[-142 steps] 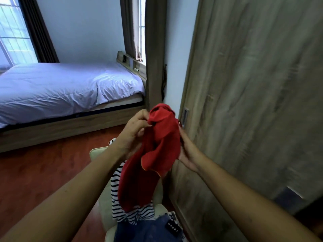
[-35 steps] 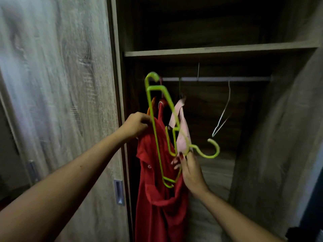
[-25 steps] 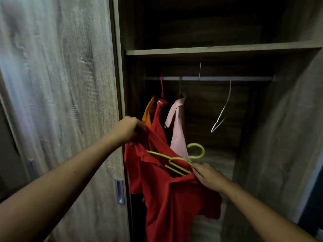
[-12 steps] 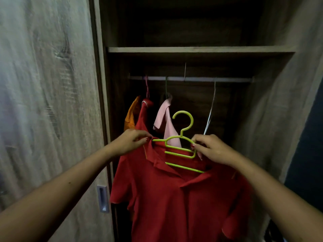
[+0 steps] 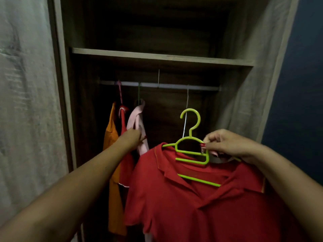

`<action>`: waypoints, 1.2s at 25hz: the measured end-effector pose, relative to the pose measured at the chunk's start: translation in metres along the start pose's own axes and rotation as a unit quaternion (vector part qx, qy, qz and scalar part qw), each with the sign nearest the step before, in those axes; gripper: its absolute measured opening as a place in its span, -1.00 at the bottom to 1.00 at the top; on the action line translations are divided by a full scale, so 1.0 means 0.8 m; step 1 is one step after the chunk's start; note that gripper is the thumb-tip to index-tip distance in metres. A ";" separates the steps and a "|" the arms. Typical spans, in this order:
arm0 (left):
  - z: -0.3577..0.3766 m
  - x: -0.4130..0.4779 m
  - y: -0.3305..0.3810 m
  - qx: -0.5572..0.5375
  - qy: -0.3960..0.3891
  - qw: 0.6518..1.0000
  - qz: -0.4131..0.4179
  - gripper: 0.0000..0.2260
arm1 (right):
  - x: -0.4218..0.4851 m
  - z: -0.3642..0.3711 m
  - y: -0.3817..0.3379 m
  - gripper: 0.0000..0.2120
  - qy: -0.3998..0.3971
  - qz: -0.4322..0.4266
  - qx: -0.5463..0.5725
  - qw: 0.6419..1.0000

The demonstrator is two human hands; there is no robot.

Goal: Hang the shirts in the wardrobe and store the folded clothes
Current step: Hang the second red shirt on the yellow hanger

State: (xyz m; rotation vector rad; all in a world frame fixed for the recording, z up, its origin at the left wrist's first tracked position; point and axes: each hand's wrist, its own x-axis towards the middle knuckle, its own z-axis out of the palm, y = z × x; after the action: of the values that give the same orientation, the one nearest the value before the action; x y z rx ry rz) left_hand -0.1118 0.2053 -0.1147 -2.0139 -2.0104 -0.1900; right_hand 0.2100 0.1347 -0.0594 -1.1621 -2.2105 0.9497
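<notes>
A red polo shirt (image 5: 201,206) hangs on a lime-green plastic hanger (image 5: 191,151) in front of the open wardrobe. My right hand (image 5: 227,145) grips the hanger at its right shoulder, hook upright below the rail (image 5: 157,84). My left hand (image 5: 132,138) reaches into the wardrobe and touches the pink garment (image 5: 138,123) hanging there. An orange garment (image 5: 111,154) and another red garment (image 5: 124,145) hang to its left. How the left fingers lie is hard to see in the dark.
A bare white wire hanger (image 5: 186,109) hangs on the rail's right half. A wooden shelf (image 5: 157,56) runs above the rail. The sliding door (image 5: 29,102) stands at left and the wardrobe's side panel (image 5: 253,84) at right.
My left hand let go of the shirt's left shoulder and moved back to the hanging pink garment. My right hand alone now carries the hanger, lifted slightly to the right.
</notes>
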 end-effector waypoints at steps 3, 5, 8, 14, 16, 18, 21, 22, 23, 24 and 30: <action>0.027 0.002 -0.032 -0.016 -0.017 0.999 -0.039 -0.71 | 0.009 0.010 -0.008 -0.85 0.029 0.051 0.122 0.991; 0.036 -0.004 -0.058 -0.034 -0.021 0.997 -0.067 -0.73 | 0.026 0.027 -0.025 -0.84 0.024 0.059 0.213 0.975; 0.044 -0.019 -0.094 -0.093 0.003 0.990 -0.102 -0.74 | 0.060 0.044 -0.055 -0.84 0.063 0.049 0.310 0.947; 0.037 -0.041 -0.096 -0.157 0.050 0.986 0.035 -0.79 | 0.169 0.049 -0.086 -0.91 0.230 0.014 0.279 0.932; 0.025 -0.053 -0.089 -0.177 0.073 0.979 0.066 -0.66 | 0.202 0.046 -0.084 -0.84 0.249 0.011 0.280 0.927; 0.017 -0.064 -0.082 -0.182 0.089 0.976 0.076 -0.55 | 0.236 0.041 -0.077 -0.80 0.256 -0.009 0.279 0.925; 0.012 -0.078 -0.073 -0.199 0.110 0.971 0.077 -0.51 | 0.279 0.037 -0.066 -0.86 0.268 -0.039 0.248 0.930; 0.010 -0.082 -0.071 -0.214 0.116 0.967 0.077 -0.52 | 0.290 0.036 -0.060 -0.84 0.271 -0.043 0.232 0.933; 0.009 -0.087 -0.069 -0.235 0.117 0.962 0.077 -0.52 | 0.302 0.038 -0.050 -0.81 0.266 -0.045 0.219 0.938; 0.007 -0.091 -0.068 -0.258 0.118 0.956 0.074 -0.53 | 0.313 0.040 -0.040 -0.78 0.258 -0.040 0.206 0.943; 0.008 -0.120 -0.057 -0.295 0.112 0.949 0.020 -0.54 | 0.339 0.045 0.002 -0.73 0.258 -0.018 -0.009 0.966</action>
State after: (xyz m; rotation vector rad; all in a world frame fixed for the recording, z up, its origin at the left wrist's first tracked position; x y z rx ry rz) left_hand -0.1597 0.1151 -0.1440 -2.2238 -1.9099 -1.0735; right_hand 0.0418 0.3506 -0.0622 -1.2078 -1.8125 0.5313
